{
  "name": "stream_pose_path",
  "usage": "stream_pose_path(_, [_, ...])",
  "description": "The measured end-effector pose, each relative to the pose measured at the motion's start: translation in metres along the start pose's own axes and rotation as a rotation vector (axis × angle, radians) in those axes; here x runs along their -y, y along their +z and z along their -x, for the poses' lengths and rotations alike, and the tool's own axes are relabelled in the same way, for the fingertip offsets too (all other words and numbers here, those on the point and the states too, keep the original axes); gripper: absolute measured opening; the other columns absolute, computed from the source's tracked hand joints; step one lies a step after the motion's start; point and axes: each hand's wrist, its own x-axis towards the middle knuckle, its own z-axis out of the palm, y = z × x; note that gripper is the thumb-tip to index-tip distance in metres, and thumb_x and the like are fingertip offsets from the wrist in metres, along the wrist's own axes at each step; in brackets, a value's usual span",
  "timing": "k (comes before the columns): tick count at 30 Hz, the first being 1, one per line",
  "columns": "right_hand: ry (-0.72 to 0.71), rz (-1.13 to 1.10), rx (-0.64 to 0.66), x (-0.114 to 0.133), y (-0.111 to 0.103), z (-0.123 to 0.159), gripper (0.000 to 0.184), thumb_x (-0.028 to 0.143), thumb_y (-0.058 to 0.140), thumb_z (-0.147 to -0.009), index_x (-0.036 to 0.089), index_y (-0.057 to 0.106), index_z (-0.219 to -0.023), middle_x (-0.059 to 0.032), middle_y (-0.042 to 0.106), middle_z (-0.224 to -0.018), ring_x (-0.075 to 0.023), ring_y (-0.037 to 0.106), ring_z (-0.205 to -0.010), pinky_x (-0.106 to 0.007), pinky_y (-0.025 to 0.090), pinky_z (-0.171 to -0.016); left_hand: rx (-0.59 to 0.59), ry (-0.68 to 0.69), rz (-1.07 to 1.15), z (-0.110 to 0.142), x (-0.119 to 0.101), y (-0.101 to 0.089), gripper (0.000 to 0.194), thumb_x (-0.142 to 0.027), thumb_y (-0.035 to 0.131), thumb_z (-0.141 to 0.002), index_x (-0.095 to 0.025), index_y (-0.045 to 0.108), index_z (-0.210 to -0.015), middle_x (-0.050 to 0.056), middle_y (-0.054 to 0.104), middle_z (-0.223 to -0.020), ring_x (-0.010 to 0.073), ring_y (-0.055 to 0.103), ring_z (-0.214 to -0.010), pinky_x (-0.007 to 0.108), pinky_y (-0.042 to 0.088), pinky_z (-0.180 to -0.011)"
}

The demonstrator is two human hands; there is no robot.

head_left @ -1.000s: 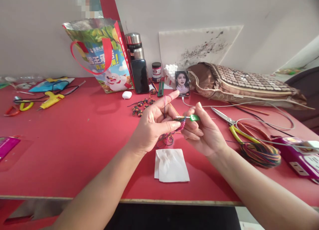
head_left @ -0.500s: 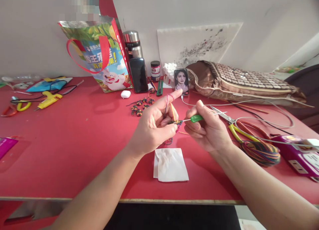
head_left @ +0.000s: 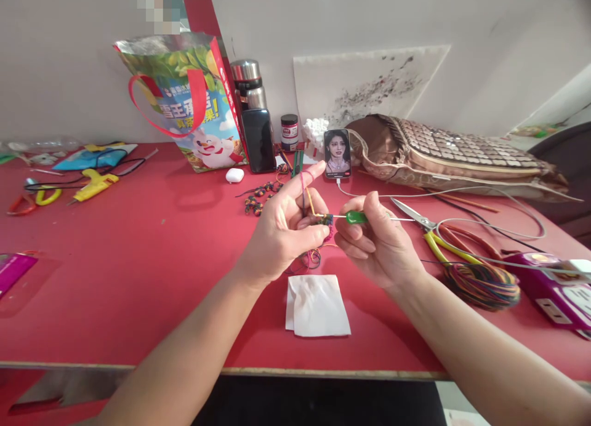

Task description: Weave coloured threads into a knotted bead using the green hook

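Between thumb and fingers, my left hand [head_left: 289, 229] pinches a small multicoloured crochet piece [head_left: 327, 221]. A strand of yarn [head_left: 303, 192] loops round its raised index finger and runs down to the piece. My right hand [head_left: 376, 241] grips a crochet hook [head_left: 355, 217] by its green handle, and the metal shaft reaches left into the stitches; the hook's tip is hidden there. Loose yarn [head_left: 311, 260] hangs or lies in loops below the left hand. Nearer me on the table is a folded white tissue [head_left: 319, 306].
A yarn ball [head_left: 482, 285] and scissors [head_left: 427, 226] lie right of my right hand, crossed by a white cable. Behind stand a lit phone [head_left: 337, 154], a dark phone [head_left: 258, 141], a carrier bag [head_left: 184, 106] and a braided cord [head_left: 258, 198]. A yellow glue gun [head_left: 95, 184] lies left.
My right hand drew the hook back to the right, away from the piece, then moved it left again into the stitches. My left hand kept its pinch with the yarn over the finger.
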Motion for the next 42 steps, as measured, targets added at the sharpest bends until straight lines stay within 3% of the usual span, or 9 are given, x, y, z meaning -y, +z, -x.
stream_pose_path(9, [-0.026, 0.087, 0.068, 0.001, -0.003, 0.002, 0.038, 0.053, 0.098, -0.082, 0.022, 0.078, -0.087, 0.007, 0.058, -0.058, -0.0034, 0.023, -0.043, -0.021, 0.028, -0.042, 0.033, -0.047, 0.039, -0.001, 0.003, -0.006, 0.069, -0.011, 0.088, -0.077, -0.023, 0.072, -0.143, -0.004, 0.064, -0.084, 0.0093, 0.053, -0.067, 0.024, 0.043, -0.059])
stream_pose_path(14, [-0.07, 0.1, 0.083, -0.001, 0.001, 0.007, 0.026, 0.043, 0.098, -0.083, 0.025, 0.084, -0.095, 0.0042, 0.066, -0.063, -0.0076, 0.041, -0.047, -0.025, 0.04, -0.046, 0.023, -0.089, 0.059, -0.002, 0.004, -0.005, 0.082, -0.008, 0.093, -0.069, -0.025, 0.071, -0.146, -0.004, 0.066, -0.086, 0.0106, 0.059, -0.071, 0.024, 0.05, -0.065])
stream_pose_path(18, [-0.198, 0.301, 0.049, -0.001, -0.01, 0.008, 0.021, 0.041, 0.092, -0.09, 0.025, 0.088, -0.103, 0.0014, 0.068, -0.069, -0.0135, 0.059, -0.059, -0.03, 0.052, -0.056, 0.012, -0.073, 0.041, 0.0, 0.003, -0.002, 0.075, -0.008, 0.094, -0.072, -0.027, 0.075, -0.142, -0.003, 0.067, -0.089, 0.0117, 0.062, -0.073, 0.027, 0.056, -0.071])
stream_pose_path(25, [-0.324, 0.409, 0.047, -0.007, -0.015, 0.007, 0.028, 0.045, 0.087, -0.097, 0.032, 0.085, -0.121, -0.0005, 0.071, -0.098, -0.0113, 0.059, -0.064, -0.028, 0.053, -0.055, -0.002, 0.04, 0.098, -0.002, 0.006, 0.004, 0.051, -0.017, 0.093, -0.082, -0.027, 0.082, -0.131, -0.003, 0.067, -0.084, 0.013, 0.068, -0.076, 0.027, 0.062, -0.074])
stream_pose_path(30, [-0.201, 0.295, 0.108, -0.009, -0.006, 0.008, 0.049, 0.046, 0.09, -0.093, 0.034, 0.072, -0.137, -0.001, 0.075, -0.11, -0.0132, 0.072, -0.063, -0.029, 0.058, -0.051, -0.019, 0.016, 0.118, -0.001, 0.005, 0.005, 0.056, -0.024, 0.088, -0.089, -0.033, 0.075, -0.143, -0.004, 0.065, -0.081, 0.0143, 0.067, -0.061, 0.03, 0.06, -0.056])
stream_pose_path(35, [0.061, 0.302, 0.196, -0.017, -0.002, 0.007, 0.08, 0.034, 0.098, -0.086, 0.036, 0.053, -0.153, 0.0046, 0.079, -0.079, -0.0211, 0.08, -0.067, -0.034, 0.067, -0.059, -0.132, 0.025, 0.072, 0.003, 0.005, 0.004, 0.062, -0.018, 0.083, -0.088, -0.033, 0.074, -0.148, -0.004, 0.064, -0.078, 0.0083, 0.053, -0.051, 0.025, 0.052, -0.049])
stream_pose_path(37, [0.112, 0.289, 0.238, -0.023, -0.001, 0.006, 0.072, 0.035, 0.098, -0.085, 0.031, 0.058, -0.145, 0.0054, 0.077, -0.074, -0.0197, 0.079, -0.064, -0.031, 0.066, -0.056, -0.131, 0.029, 0.044, 0.004, 0.008, 0.004, 0.061, -0.018, 0.082, -0.088, -0.032, 0.075, -0.148, -0.003, 0.063, -0.075, 0.0086, 0.051, -0.053, 0.024, 0.051, -0.05])
stream_pose_path(40, [0.14, 0.325, 0.203, -0.027, -0.001, 0.005, 0.036, 0.038, 0.096, -0.086, 0.021, 0.07, -0.103, 0.0024, 0.077, -0.071, -0.0159, 0.075, -0.056, -0.028, 0.064, -0.053, -0.104, 0.018, 0.001, 0.005, 0.011, 0.005, 0.059, -0.019, 0.081, -0.089, -0.032, 0.075, -0.147, -0.002, 0.065, -0.074, 0.0102, 0.053, -0.054, 0.024, 0.05, -0.049])
stream_pose_path(42, [0.163, 0.383, 0.163, -0.028, -0.002, 0.005, 0.033, 0.038, 0.094, -0.087, 0.019, 0.067, -0.082, -0.0001, 0.076, -0.068, -0.014, 0.071, -0.05, -0.026, 0.06, -0.049, -0.086, 0.016, -0.01, 0.006, 0.011, 0.005, 0.057, -0.018, 0.08, -0.09, -0.033, 0.077, -0.145, -0.002, 0.066, -0.075, 0.0111, 0.055, -0.056, 0.024, 0.049, -0.049])
